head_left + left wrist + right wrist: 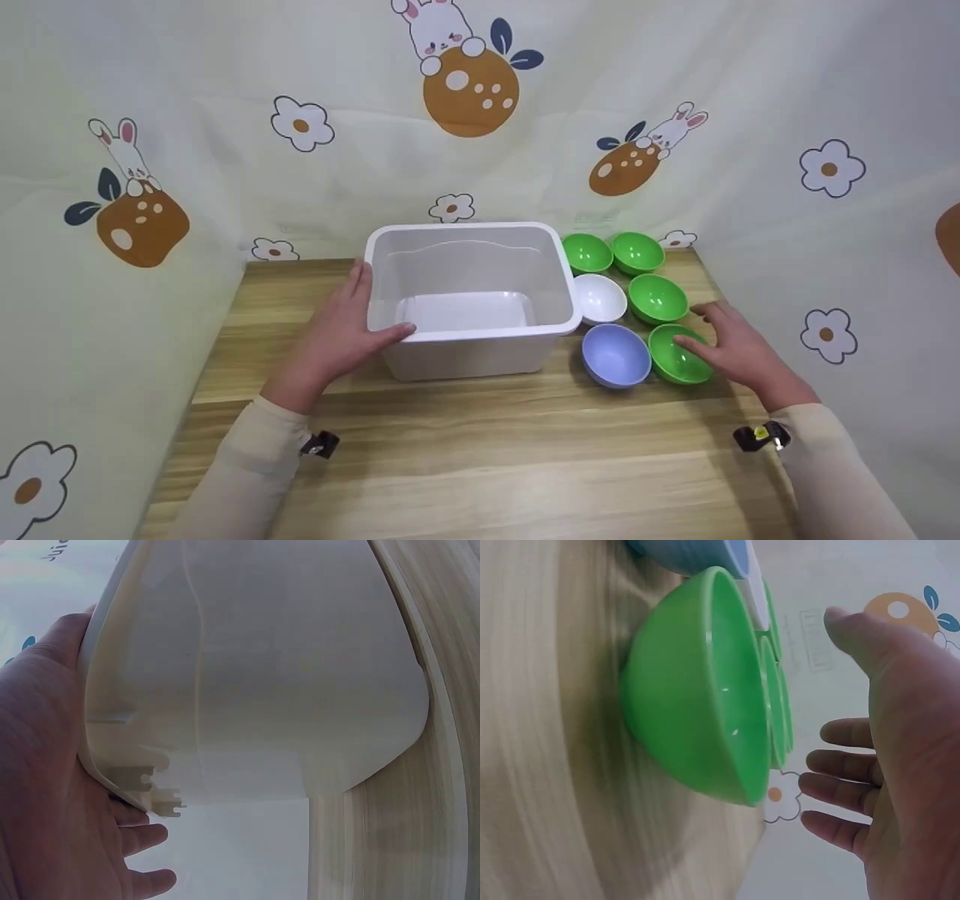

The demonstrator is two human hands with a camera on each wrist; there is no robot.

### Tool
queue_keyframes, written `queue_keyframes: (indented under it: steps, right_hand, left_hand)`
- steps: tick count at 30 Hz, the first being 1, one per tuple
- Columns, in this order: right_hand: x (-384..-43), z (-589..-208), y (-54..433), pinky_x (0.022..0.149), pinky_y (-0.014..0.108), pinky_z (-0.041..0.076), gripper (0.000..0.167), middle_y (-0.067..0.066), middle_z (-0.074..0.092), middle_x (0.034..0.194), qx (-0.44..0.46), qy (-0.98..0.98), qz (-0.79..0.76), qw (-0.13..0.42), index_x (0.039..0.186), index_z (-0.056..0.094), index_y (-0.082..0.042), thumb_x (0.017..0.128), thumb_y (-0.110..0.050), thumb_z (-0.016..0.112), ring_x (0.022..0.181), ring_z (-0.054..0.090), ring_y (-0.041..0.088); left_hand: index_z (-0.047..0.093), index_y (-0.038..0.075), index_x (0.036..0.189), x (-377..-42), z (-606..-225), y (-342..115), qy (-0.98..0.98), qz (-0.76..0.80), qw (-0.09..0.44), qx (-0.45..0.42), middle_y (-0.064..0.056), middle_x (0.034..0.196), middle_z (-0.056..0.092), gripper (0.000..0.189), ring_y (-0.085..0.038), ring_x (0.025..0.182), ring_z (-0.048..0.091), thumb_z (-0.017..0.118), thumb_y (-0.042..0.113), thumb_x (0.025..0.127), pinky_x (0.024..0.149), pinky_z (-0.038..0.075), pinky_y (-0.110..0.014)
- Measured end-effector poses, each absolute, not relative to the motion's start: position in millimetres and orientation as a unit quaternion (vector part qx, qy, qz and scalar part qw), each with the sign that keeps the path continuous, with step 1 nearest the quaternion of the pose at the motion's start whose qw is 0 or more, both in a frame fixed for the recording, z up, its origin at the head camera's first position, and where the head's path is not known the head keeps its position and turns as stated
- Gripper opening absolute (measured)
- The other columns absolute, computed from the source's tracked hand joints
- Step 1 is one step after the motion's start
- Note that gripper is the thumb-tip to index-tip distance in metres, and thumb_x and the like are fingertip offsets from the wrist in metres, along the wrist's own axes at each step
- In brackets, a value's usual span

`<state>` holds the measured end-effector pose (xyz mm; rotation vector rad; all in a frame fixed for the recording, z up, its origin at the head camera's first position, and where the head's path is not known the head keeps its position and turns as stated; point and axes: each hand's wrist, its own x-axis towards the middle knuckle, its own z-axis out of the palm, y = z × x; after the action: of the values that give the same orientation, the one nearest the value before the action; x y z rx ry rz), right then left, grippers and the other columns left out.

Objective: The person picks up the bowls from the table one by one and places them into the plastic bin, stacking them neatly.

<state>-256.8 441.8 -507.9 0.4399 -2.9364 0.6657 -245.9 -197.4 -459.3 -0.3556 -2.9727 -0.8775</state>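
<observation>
A deep white plastic bin (469,358) stands on the wooden table. My left hand (341,330) rests at its front left corner, the thumb along the front rim and the fingers by the left side. In the left wrist view, the palm lies against the rim of the bin (300,675), with loose fingers (146,840). My right hand (739,349) hovers over the nearest green bowl (679,367), fingers spread and holding nothing. The right wrist view shows a gap between that hand (907,742) and the green bowl (675,690). Beside it sits a blue bowl (616,356).
Behind these are a white bowl (600,298) touching or close to the bin, and more green bowls (658,298), packed closely together. The wooden table (487,457) extends toward me. A cloth printed with rabbits and flowers (360,172) walls the back and both sides.
</observation>
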Motion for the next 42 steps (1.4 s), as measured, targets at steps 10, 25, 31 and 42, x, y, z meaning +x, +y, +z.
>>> queue_keyframes:
  steps: [10,25,31,42]
  right_hand:
    - [-245,-526,442,0.119,0.083,0.029,0.103,0.035,0.041,0.166,0.133,-0.959,0.248,0.017,0.166,0.039,0.005,0.093,-0.048,0.088,0.151,0.037,0.061]
    - [-236,-538,442,0.120,0.082,0.028,0.128,0.040,0.028,0.169,0.120,-0.954,0.273,-0.025,0.169,0.025,0.011,0.081,-0.046,0.099,0.152,0.031,0.065]
    - [-237,-541,441,0.120,0.081,0.029,0.132,0.039,0.029,0.167,0.121,-0.954,0.274,-0.030,0.169,0.022,0.013,0.080,-0.047,0.099,0.152,0.032,0.063]
    - [-237,-545,440,0.117,0.081,0.033,0.129,0.034,0.037,0.159,0.115,-0.949,0.293,-0.032,0.169,0.022,0.012,0.082,-0.046,0.099,0.145,0.043,0.060]
  left_hand:
    - [0.003,0.000,0.176,-247,-459,-197,-0.955,-0.276,0.004,-0.112,-0.020,0.185,0.000,0.139,-0.051,0.166,0.015,0.064,0.090,0.089,0.127,0.025,-0.075]
    - [0.002,0.003,0.177,-247,-459,-197,-0.952,-0.285,-0.002,-0.114,-0.019,0.185,0.000,0.138,-0.048,0.167,0.014,0.064,0.090,0.089,0.127,0.025,-0.073]
    - [0.001,0.002,0.176,-248,-461,-198,-0.950,-0.288,0.002,-0.120,-0.017,0.185,-0.003,0.136,-0.045,0.168,0.012,0.065,0.087,0.091,0.130,0.025,-0.068]
    - [0.001,0.003,0.177,-247,-459,-198,-0.950,-0.290,-0.003,-0.115,-0.020,0.185,-0.001,0.138,-0.047,0.167,0.013,0.064,0.090,0.089,0.129,0.024,-0.069]
